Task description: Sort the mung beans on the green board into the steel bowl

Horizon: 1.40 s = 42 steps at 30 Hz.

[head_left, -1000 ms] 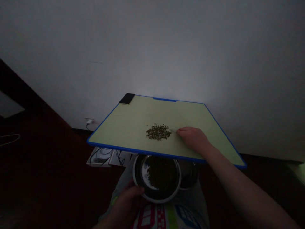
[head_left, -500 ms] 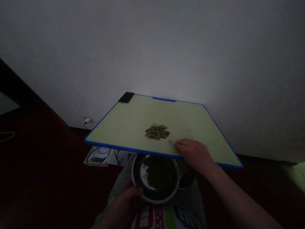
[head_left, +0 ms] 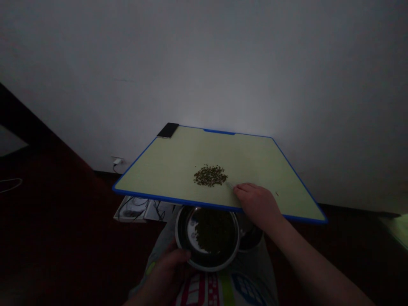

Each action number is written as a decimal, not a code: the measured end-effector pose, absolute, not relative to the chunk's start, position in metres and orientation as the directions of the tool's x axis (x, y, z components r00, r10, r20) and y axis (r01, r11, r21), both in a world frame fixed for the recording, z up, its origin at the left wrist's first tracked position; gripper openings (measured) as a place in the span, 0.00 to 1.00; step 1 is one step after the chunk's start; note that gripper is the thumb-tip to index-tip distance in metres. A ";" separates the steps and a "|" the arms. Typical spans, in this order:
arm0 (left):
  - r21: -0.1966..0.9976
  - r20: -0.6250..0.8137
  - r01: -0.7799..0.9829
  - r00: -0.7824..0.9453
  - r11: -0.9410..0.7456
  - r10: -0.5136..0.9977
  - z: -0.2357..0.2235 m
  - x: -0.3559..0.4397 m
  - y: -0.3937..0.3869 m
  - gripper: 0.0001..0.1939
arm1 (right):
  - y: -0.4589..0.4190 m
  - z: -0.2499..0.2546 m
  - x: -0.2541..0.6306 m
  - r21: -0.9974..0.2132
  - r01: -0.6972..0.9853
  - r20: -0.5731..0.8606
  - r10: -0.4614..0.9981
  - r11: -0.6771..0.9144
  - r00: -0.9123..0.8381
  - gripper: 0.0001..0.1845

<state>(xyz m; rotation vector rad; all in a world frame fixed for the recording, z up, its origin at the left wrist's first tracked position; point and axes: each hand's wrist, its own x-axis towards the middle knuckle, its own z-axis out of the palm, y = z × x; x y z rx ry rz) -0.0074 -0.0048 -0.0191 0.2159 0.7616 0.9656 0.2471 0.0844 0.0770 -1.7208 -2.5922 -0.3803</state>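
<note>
With my left hand (head_left: 174,263) I grip the near-left rim of a round metal bowl (head_left: 207,268), tilted on my lap under the table's front edge. Dark greenish grains (head_left: 213,231) fill much of the bowl, with bare shiny metal at its left. My right hand (head_left: 255,202) rests over the front of the pale yellow table (head_left: 178,153), its fingers pinched on a thin, pale, pointed tool whose kind I cannot make out. The tool's tip (head_left: 228,185) is at the right edge of a loose pile of small brown grains (head_left: 210,175).
A dark phone (head_left: 168,130) lies at the table's far left corner. A small reddish-brown bit (head_left: 277,194) lies right of my hand. A second dark container (head_left: 250,236) sits beside the bowl. Below left stands a white box (head_left: 134,208) with cables. A plug (head_left: 117,161) is in the wall.
My right hand and the thin tool have shifted slightly forward, bringing the tip to the pile's edge. The reddish-brown bit shows more fully now. My left hand and the bowl are nearly unmoved.
</note>
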 end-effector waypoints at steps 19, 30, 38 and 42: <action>0.483 -0.516 -0.649 0.331 0.588 0.790 -0.012 -0.007 -0.004 0.38 | 0.111 0.080 0.256 0.226 0.928 0.075 0.945 0.296 -0.319 0.12; 0.473 -0.517 -0.663 0.324 0.580 0.792 -0.022 -0.008 -0.004 0.40 | 0.113 0.080 0.273 0.243 0.912 0.065 0.932 0.331 -0.356 0.15; 0.464 -0.508 -0.674 0.330 0.575 0.796 -0.019 -0.007 -0.004 0.38 | 0.110 0.078 0.265 0.228 0.898 0.095 0.909 0.377 -0.405 0.15; 0.472 -0.548 -0.656 0.305 0.589 0.779 -0.014 -0.007 -0.004 0.38 | 0.108 0.075 0.262 0.226 0.892 0.101 0.901 0.391 -0.421 0.14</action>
